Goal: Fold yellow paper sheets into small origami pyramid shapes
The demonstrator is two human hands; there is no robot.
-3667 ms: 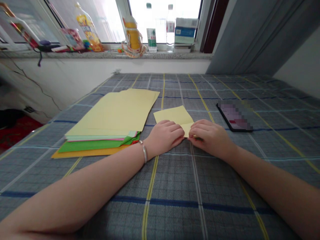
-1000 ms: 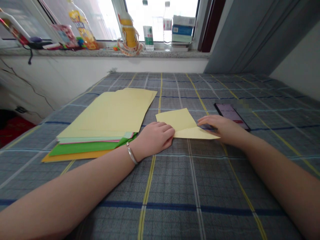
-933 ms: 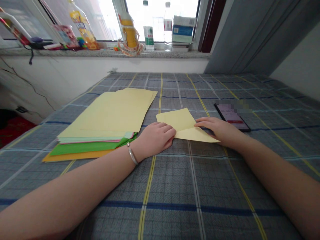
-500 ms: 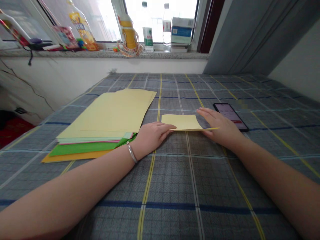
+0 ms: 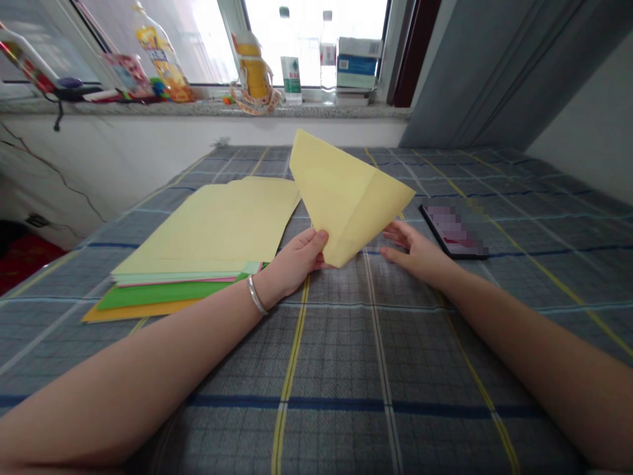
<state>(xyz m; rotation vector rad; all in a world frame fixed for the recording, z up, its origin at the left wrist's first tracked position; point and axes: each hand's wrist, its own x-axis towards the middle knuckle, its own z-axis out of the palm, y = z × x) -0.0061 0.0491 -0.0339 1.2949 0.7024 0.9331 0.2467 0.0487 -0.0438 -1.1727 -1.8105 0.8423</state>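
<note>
Stack of coloured paper (image 5: 198,231) lies flat at the left on a checked cloth (image 5: 336,369), pale yellow sheets on top, green and orange edges showing beneath; no folds show on its top sheet. Left hand (image 5: 291,260), a silver bracelet (image 5: 255,295) at its wrist, is closed on the lower tip of a folded sheet (image 5: 346,191), lifting that yellow paper off the cloth, tilted, its creases and angled flap in view. So far, judging by the creases, this one sheet carries folds, while the stack appears left to do. Right hand (image 5: 413,247) is open, palm down, fingers spread on the cloth, just beside the sheet. Beyond it lies a phone (image 5: 452,231), its screen blurred.
</note>
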